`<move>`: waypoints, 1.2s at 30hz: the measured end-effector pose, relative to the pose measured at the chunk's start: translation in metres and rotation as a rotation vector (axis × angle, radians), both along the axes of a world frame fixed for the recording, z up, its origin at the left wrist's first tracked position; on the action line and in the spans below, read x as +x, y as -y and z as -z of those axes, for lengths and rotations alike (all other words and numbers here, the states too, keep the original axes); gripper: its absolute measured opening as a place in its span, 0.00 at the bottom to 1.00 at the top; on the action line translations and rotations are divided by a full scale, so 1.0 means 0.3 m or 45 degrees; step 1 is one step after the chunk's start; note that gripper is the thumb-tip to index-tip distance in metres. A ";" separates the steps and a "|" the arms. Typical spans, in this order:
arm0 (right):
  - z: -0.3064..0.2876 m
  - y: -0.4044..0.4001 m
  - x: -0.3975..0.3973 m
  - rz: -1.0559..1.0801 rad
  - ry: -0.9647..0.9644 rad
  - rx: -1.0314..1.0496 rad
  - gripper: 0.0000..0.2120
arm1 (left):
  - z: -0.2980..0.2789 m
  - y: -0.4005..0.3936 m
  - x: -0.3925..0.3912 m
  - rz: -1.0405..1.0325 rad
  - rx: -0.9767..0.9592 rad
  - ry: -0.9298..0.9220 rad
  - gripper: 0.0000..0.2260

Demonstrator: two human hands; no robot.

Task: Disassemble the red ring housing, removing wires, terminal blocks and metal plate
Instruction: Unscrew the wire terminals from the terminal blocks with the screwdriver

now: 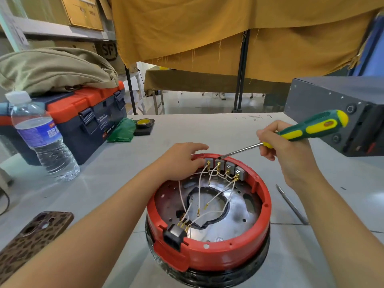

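Red ring housing [209, 252] sits close by on the counter [207, 129], with white wires [199, 190] and the metal plate [234, 208] inside. At its far rim, the left hand [182, 161] rests with loose fingers beside the gray terminal blocks [226, 166]. The right hand [284, 148] grips a screwdriver [307, 127], tip at a block. It looks like the blocks get unscrewed now. Next, turn slowly and keep the tip in the screw.

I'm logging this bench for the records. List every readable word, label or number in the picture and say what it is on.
"SF": black logo on the cardboard box behind the tan bag.
"BOX": end of the white print on the toolbox front; the lines above it are too small to read.
Water bottle label: print too blurred to read.
Cardboard boxes on the shelf: printing blurred.
Table far edge: pen marks, unreadable.
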State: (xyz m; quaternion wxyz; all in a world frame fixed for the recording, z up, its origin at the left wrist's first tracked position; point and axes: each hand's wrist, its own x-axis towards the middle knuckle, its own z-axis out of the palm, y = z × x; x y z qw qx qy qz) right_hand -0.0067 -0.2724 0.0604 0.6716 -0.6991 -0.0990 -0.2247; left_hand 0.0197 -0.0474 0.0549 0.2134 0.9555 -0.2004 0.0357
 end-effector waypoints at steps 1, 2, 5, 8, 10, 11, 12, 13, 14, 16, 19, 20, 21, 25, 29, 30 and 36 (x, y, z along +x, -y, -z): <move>-0.007 -0.002 0.007 -0.002 0.015 -0.030 0.12 | 0.004 0.008 0.002 0.037 0.006 -0.023 0.19; -0.014 -0.003 0.015 -0.009 0.029 -0.065 0.13 | 0.010 0.013 0.005 0.068 0.009 -0.038 0.19; -0.042 -0.008 0.041 -0.059 0.046 -0.151 0.17 | 0.028 0.012 0.009 0.111 -0.042 -0.052 0.20; -0.075 -0.020 0.073 -0.119 0.064 -0.239 0.14 | 0.040 0.008 0.014 0.125 -0.094 -0.041 0.20; -0.094 -0.032 0.096 -0.155 0.077 -0.291 0.14 | 0.046 0.008 0.015 0.129 -0.117 -0.013 0.20; -0.101 -0.038 0.107 -0.174 0.079 -0.307 0.15 | 0.050 0.007 0.014 0.131 -0.123 -0.003 0.20; -0.107 -0.044 0.117 -0.191 0.078 -0.321 0.16 | 0.053 0.006 0.012 0.135 -0.125 0.005 0.20; -0.110 -0.048 0.126 -0.208 0.073 -0.335 0.17 | 0.056 0.005 0.010 0.143 -0.128 0.012 0.20; -0.112 -0.051 0.132 -0.224 0.068 -0.349 0.18 | 0.058 0.004 0.009 0.153 -0.135 0.018 0.20; -0.112 -0.050 0.140 -0.256 0.060 -0.367 0.17 | 0.060 0.004 0.008 0.172 -0.158 0.027 0.18; -0.112 -0.038 0.143 -0.276 0.051 -0.366 0.13 | 0.058 0.005 0.006 0.179 -0.181 0.016 0.16; -0.113 -0.033 0.143 -0.277 0.055 -0.368 0.13 | 0.058 0.004 0.005 0.176 -0.189 0.006 0.16; -0.114 -0.030 0.142 -0.280 0.061 -0.369 0.13 | 0.058 0.003 0.003 0.173 -0.195 -0.003 0.16; -0.114 -0.031 0.142 -0.305 0.083 -0.432 0.15 | 0.055 0.001 -0.004 0.173 -0.199 -0.029 0.16; -0.115 -0.034 0.142 -0.306 0.100 -0.501 0.16 | 0.049 0.004 -0.010 0.181 -0.241 -0.060 0.14; -0.116 -0.033 0.142 -0.308 0.099 -0.508 0.16 | 0.048 0.004 -0.012 0.182 -0.242 -0.065 0.14; -0.117 -0.036 0.140 -0.296 0.095 -0.528 0.15 | 0.048 0.003 -0.013 0.187 -0.242 -0.085 0.08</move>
